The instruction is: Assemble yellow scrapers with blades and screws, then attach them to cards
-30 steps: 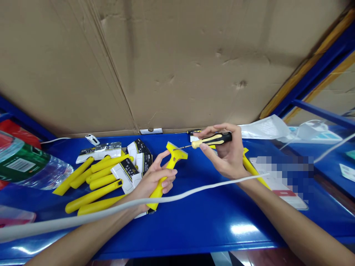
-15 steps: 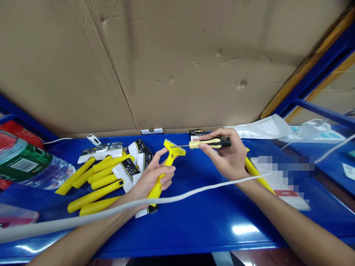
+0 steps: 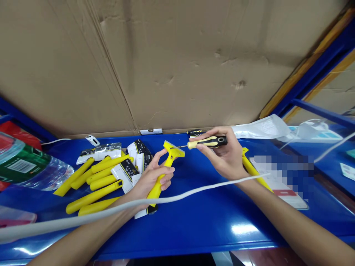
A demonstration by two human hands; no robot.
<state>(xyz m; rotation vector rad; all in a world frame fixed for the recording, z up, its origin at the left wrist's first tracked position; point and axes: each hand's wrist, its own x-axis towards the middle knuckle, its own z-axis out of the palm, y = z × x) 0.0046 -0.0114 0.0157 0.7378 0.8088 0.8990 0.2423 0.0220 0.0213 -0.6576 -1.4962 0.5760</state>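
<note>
Wrapped round the handle of a yellow scraper (image 3: 170, 159), my left hand (image 3: 152, 176) holds it upright, its wide head pointing up. My right hand (image 3: 226, 155) grips a screwdriver (image 3: 206, 142) with a cream and black handle, lying roughly level. The thin shaft reaches left to the scraper's head, and its tip appears to touch there; any screw is too small to make out. Left of my left hand lie several yellow handles (image 3: 94, 195) and black-and-white packets (image 3: 124, 173). Another yellow scraper (image 3: 252, 168) lies behind my right wrist.
A white cable (image 3: 194, 192) runs across the view in front of both forearms. A large bottle (image 3: 30, 162) lies at the left of the blue shelf (image 3: 199, 229). Cardboard (image 3: 177, 66) stands behind. White plastic wrapping (image 3: 257, 125) and a flat card-like pack (image 3: 291, 199) are at the right.
My right hand and the screwdriver have shifted slightly left, and the screwdriver's handle has turned a little. My left hand and the scraper stay nearly in place.
</note>
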